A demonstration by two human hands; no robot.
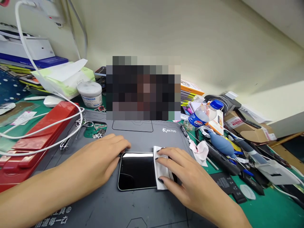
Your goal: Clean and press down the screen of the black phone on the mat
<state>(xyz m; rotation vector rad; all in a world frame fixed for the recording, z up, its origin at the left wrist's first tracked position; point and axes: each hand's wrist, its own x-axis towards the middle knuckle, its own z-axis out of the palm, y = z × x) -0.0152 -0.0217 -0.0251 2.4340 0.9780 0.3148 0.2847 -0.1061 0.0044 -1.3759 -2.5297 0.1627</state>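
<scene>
A smartphone lies face up and sideways on the grey work mat, its screen black and glossy. My left hand is at its upper left corner, thumb against the left edge and curled fingers by the top edge. Across the right end of the screen lies a folded white wipe. My right hand presses the wipe down with spread fingertips and thumb, hiding that end of the phone.
On the left are a red tool, a white cable, tweezers and a lidded paste jar. At right stand a Pepsi bottle, a blue air blower, a crumpled tissue and a flat black battery. The back centre is blurred out.
</scene>
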